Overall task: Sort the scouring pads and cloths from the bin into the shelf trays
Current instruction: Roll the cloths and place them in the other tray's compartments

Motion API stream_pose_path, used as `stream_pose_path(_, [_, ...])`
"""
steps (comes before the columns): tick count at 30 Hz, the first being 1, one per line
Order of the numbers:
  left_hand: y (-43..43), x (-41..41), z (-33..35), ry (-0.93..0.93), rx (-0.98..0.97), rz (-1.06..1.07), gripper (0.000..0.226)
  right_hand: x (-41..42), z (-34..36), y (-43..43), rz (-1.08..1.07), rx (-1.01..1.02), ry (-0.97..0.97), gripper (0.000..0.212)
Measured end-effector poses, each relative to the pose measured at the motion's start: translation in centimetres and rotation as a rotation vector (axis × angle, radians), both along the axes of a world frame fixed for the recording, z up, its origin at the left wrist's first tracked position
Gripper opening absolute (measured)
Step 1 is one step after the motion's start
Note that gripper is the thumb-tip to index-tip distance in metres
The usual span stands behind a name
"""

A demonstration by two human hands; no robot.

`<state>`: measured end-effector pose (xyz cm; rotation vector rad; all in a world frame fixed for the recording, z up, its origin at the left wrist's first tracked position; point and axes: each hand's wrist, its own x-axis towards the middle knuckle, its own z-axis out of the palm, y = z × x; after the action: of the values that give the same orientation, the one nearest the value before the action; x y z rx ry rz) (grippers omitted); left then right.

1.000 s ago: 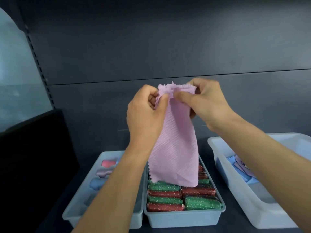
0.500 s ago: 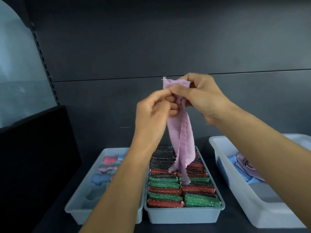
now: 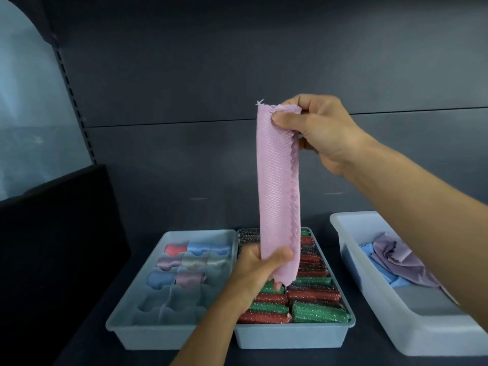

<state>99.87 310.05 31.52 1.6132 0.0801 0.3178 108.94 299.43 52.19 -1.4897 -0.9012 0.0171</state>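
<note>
While right hand [image 3: 324, 133] pinches pink cloth [image 3: 278, 191] top, left hand [image 3: 257, 270] grips its bottom, stretched upright above scouring-pad tray [image 3: 290, 336].

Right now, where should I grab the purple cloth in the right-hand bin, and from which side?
Pinch the purple cloth at its raised, crumpled ridge, coming straight down from above. The bin walls block a sideways approach, and it lies bunched on a blue cloth, so a ridge pinch should lift it alone.

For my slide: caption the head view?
A pink cloth held by left hand and right hand above the scouring-pad tray.
</note>
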Motion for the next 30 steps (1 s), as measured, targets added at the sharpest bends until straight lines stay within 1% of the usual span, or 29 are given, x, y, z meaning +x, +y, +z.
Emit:
stream_pose_path(2, [0.7, -0.4, -1.0, 0.060, 0.055, -0.039, 0.055, 0.2, 0.0, -0.3, 0.027, -0.012, -0.002, 0.008])
stream_pose_path(3, [1.1, -0.4, -0.9, 0.070, 0.063, -0.055, 0.061, 0.3, 0.0, -0.4, 0.050, -0.025, 0.000, 0.007])
stream_pose_path(4, [1.4, -0.3, -0.4, 0.049, 0.055, -0.074, 0.071, 0.3, -0.1, -0.6, 0.078, -0.040, 0.002, 0.007])
stream_pose_path(6, [2.2, 0.2, 1.3, -0.063, 0.022, -0.081, 0.096, 0.4, -0.1, -0.7, 0.140, -0.072, -0.003, 0.009])
stream_pose_path(7, [2.4, 0.4, 2.4, -0.123, 0.009, -0.075, 0.105, 0.5, -0.1, -0.7, 0.171, -0.089, -0.006, 0.010])
stream_pose_path(8, [2.6, 0.6, 3.5, -0.164, 0.008, -0.072, 0.107, 0.5, -0.1, -0.6, 0.202, -0.103, -0.006, 0.012])
stream_pose_path(9, [2.6, 0.7, 4.5, -0.187, 0.017, -0.078, 0.102, 0.6, -0.2, -0.6, 0.232, -0.113, -0.004, 0.013])
stream_pose_path(10, [2.6, 0.7, 5.3, -0.193, 0.026, -0.095, 0.092, 0.7, -0.3, -0.5, 0.259, -0.120, 0.000, 0.014])
stream_pose_path(13, [1.9, 0.9, 6.6, -0.127, -0.022, -0.098, 0.058, 1.1, -0.5, -0.5, 0.314, -0.116, 0.020, 0.013])
stream_pose_path(15, [1.6, 1.2, 6.7, -0.070, -0.087, -0.039, 0.045, 1.6, -0.9, -0.6, 0.312, -0.100, 0.012, 0.013])
stream_pose_path(17, [1.6, 1.5, 6.4, -0.001, -0.187, 0.001, 0.038, 2.0, -1.6, -0.7, 0.265, -0.087, -0.025, 0.014])
stream_pose_path(19, [1.7, 1.8, 6.2, 0.086, -0.299, -0.010, 0.035, 2.2, -2.3, -0.7, 0.202, -0.070, -0.067, 0.015])
stream_pose_path(22, [1.7, 2.2, 5.9, 0.212, -0.505, -0.073, 0.037, 2.4, -3.2, -0.7, 0.155, -0.032, -0.113, 0.016])
stream_pose_path(24, [1.6, 2.2, 5.4, 0.224, -0.590, -0.121, 0.037, 2.6, -3.7, -0.7, 0.145, -0.013, -0.132, 0.014])
stream_pose_path(27, [1.6, 2.2, 4.0, 0.154, -0.587, -0.195, 0.042, 3.2, -4.2, -0.8, 0.099, 0.022, -0.109, 0.011])
stream_pose_path(30, [1.4, 2.1, 3.2, 0.137, -0.531, -0.262, 0.050, 3.8, -4.2, -1.0, 0.032, 0.029, -0.081, 0.013])
